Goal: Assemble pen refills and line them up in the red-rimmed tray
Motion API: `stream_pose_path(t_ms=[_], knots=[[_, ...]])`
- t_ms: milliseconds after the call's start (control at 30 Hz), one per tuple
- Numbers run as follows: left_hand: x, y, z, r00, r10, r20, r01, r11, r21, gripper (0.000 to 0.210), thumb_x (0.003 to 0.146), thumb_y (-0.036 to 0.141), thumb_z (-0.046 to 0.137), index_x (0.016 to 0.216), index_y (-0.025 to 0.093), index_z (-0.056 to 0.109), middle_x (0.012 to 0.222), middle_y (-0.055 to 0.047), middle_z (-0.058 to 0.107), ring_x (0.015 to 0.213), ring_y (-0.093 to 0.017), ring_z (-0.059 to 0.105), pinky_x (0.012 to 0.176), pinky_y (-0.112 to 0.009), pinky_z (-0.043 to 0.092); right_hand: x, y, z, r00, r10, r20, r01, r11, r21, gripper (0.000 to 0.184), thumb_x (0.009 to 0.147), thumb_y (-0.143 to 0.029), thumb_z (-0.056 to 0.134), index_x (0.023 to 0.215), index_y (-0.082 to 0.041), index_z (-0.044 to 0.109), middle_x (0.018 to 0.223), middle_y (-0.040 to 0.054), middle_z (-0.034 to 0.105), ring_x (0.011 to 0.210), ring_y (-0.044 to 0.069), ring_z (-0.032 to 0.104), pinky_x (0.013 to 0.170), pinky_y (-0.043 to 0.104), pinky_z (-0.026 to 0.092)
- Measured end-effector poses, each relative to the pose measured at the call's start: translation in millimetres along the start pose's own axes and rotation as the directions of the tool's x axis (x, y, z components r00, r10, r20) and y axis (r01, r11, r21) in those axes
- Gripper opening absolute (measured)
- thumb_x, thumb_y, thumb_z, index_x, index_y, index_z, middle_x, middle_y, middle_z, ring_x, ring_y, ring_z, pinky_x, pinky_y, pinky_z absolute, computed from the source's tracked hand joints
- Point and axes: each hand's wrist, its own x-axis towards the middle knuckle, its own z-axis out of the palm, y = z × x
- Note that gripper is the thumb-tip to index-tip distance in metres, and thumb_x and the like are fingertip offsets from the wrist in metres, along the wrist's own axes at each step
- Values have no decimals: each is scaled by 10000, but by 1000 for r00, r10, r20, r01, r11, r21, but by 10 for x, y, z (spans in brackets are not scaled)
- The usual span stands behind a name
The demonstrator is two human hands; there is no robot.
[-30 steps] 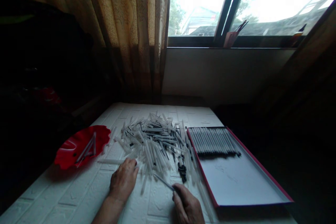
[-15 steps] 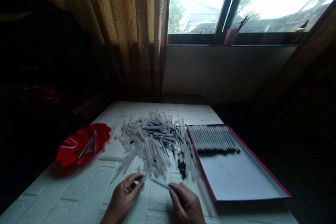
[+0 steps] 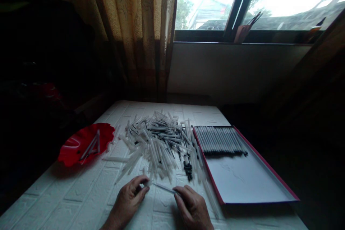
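My left hand point(image 3: 131, 196) pinches a small translucent plastic piece point(image 3: 147, 183) between thumb and fingertips; most of it is hidden. Opposite, my right hand point(image 3: 192, 205) is closed on the near end of a thin grey pen refill point(image 3: 163, 187). The refill's far end points at the piece in my left hand, right beside it; whether they touch I cannot tell. Beyond both hands lies a heap of clear pen barrels point(image 3: 160, 154) mixed with dark refills point(image 3: 164, 133). A cluster of small black caps point(image 3: 188, 169) lies to the heap's right.
At right, a red-edged shallow box point(image 3: 229, 183) holds a row of pens point(image 3: 219, 140) with black ends. A red scalloped dish point(image 3: 70, 147) with a few tubes stands at left. The white brick-patterned table point(image 3: 88, 194) ends below a curtain point(image 3: 134, 25) and window.
The refill in my right hand has come slightly closer to the piece in my left hand. Both hands keep their grip, and the camera view has shifted slightly.
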Motion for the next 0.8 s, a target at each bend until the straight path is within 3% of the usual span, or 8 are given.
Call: stream_pose_path(t_ms=[233,400,567,700,800], knots=[[3,143,-141,982,62,178,-74,995,61,161,806,295,570,904,246,687,835,8,743,660,-149,667,669,-206,519,46,-37,-80,994,-24,102,29,999,-46,224,904,-236,458,909,-193,679,686,33,639,608,154,640,559,212,463],[-10,261,-165,948,-19,319,-11,995,95,171,788,248,570,906,236,694,797,17,737,682,-153,665,668,-205,481,89,-53,-228,973,-71,220,89,993,-73,247,911,-233,432,941,-179,670,701,44,646,608,156,638,553,216,464],[-26,324,-33,890,-161,427,199,979,-44,201,752,328,609,866,195,708,705,16,682,647,-150,596,625,-221,447,113,-24,-403,928,-84,363,146,978,-149,232,920,-237,452,990,-212,672,752,44,678,616,161,658,552,213,462],[-65,312,105,785,-281,552,474,846,-243,425,672,552,661,846,165,652,651,34,593,523,-105,493,486,-203,392,110,-16,-492,892,-99,441,215,951,-221,175,911,-252,496,955,-238,665,719,23,695,581,169,661,512,215,433],[-83,309,148,708,-299,640,565,783,-259,563,655,691,612,859,166,619,714,21,632,431,-61,428,426,-190,334,105,-24,-516,879,-97,466,232,943,-240,174,928,-250,474,881,-236,641,699,12,687,571,164,655,499,216,414]])
